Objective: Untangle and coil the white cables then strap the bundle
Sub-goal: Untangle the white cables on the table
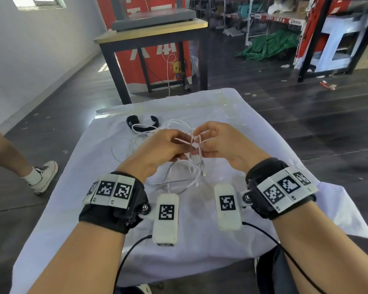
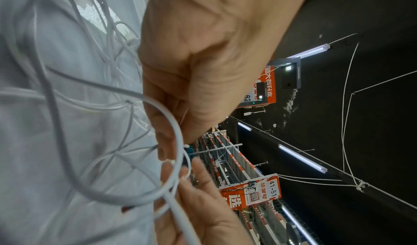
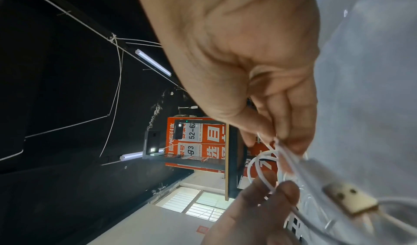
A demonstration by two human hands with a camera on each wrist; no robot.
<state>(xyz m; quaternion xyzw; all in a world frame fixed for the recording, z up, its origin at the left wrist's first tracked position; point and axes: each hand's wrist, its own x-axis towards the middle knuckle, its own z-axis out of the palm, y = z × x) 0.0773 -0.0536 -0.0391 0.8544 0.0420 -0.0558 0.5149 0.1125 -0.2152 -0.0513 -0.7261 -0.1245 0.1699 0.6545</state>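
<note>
A tangle of thin white cables (image 1: 185, 164) hangs between my two hands above the white-covered table (image 1: 263, 145). My left hand (image 1: 168, 145) pinches strands of the tangle (image 2: 176, 159) from the left. My right hand (image 1: 212, 141) pinches cable loops (image 3: 270, 159) from the right, fingertips almost meeting the left hand's. A USB plug (image 3: 349, 199) dangles close to the right wrist camera, seen also as a connector (image 1: 204, 172) below the hands. More cable loops (image 1: 136, 143) trail on the cloth. A black strap (image 1: 142, 124) lies curled at the far left of the table.
A person's leg and white sneaker (image 1: 43, 175) stand left of the table. Beyond the far edge is a wooden-topped table with black legs (image 1: 153, 37) and a red sign behind it. Shelving and a green cloth (image 1: 270, 45) fill the back right.
</note>
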